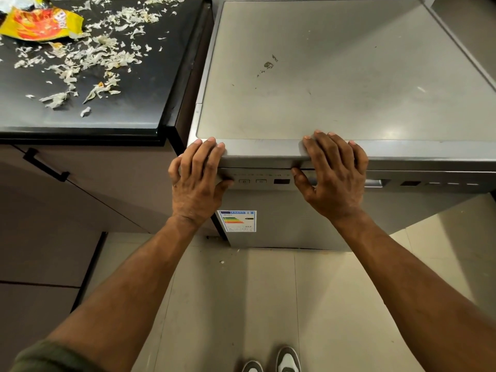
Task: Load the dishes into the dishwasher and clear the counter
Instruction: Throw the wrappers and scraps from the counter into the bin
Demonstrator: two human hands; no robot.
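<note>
Head camera looks steeply down (close) at dishwasher point(335, 76).

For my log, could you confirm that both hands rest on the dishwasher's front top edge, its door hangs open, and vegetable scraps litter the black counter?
Not quite: the head view shows the dishwasher door closed. The left hand and right hand do rest on its front top edge, and scraps litter the black counter.

— Where was this taken?
— A home kitchen: a steel dishwasher point(335, 76) fills the upper right of the frame, its button panel point(264, 181) and an energy label point(237, 220) at centre.
— What else points to a kitchen?
— A black counter point(128, 98) at upper left strewn with vegetable peelings point(80, 57) and a snack wrapper point(40, 24), cupboard doors point(53, 210) below it, pale floor tiles point(255, 304) at bottom.
</note>
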